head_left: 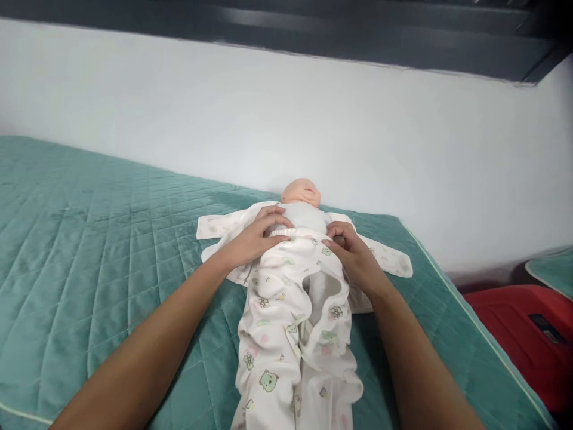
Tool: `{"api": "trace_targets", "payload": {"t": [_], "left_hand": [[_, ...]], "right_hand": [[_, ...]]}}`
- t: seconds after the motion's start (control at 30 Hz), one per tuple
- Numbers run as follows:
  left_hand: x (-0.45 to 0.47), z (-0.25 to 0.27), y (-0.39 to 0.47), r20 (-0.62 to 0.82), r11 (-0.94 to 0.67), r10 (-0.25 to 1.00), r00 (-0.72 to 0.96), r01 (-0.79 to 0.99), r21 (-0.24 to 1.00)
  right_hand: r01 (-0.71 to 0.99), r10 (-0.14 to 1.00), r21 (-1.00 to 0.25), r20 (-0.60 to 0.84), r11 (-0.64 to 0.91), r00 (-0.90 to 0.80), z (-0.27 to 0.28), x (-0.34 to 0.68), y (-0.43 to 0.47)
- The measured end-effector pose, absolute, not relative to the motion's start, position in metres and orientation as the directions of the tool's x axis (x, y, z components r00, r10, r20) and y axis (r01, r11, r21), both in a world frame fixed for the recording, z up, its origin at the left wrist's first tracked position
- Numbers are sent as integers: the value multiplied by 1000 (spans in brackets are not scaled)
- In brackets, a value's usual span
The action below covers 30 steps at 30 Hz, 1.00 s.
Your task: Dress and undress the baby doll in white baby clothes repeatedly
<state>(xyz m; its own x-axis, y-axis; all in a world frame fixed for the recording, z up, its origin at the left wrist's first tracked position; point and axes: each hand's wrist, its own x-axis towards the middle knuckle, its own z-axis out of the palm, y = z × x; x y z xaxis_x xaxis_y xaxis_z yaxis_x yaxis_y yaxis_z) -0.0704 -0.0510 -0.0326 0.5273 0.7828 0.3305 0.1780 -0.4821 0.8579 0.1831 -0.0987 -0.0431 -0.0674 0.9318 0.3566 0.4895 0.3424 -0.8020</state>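
A baby doll [302,192] lies on its back, its head toward the wall and its white torso [304,216] bare of the jacket. White baby pants [277,310] printed with small bears cover its lower body, with an open gap at the crotch. My left hand [257,237] pinches the elastic waistband at the left side, thumb below and fingers above. At the right side, my right hand [351,251] also holds the waistband between thumb and fingers. Under the doll a matching baby jacket [221,225] is spread open, both sleeves stretched outward.
The doll rests on a green quilted bedspread [111,239] with a pale piped edge. A white wall [286,113] stands behind, beneath a dark ledge [268,27]. Beyond the right edge sits a red plastic object [523,340], with another piece of green padding [555,272] behind it.
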Motion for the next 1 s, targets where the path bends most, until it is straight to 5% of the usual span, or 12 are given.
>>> {"api": "trace_targets", "payload": {"t": [0.33,0.6,0.8,1.0], "left_hand": [[-68,-36,-51,383,-526,770,511,169,833],[-62,-39,-48,436,-521,807,397,133,843],[-52,-41,-17,378,-461,878,293,302,834],[-39,-43,3,303,-372,924,234,358,857]], "right_hand": [[539,938,-769,313,344,-152,-39,183,-101],[615,884,-666,454,422,-113,-39,174,-94],[791,924,-567,383,228,8,-35,170,-62],[749,932,-655,324,100,159,-39,167,-41]]}}
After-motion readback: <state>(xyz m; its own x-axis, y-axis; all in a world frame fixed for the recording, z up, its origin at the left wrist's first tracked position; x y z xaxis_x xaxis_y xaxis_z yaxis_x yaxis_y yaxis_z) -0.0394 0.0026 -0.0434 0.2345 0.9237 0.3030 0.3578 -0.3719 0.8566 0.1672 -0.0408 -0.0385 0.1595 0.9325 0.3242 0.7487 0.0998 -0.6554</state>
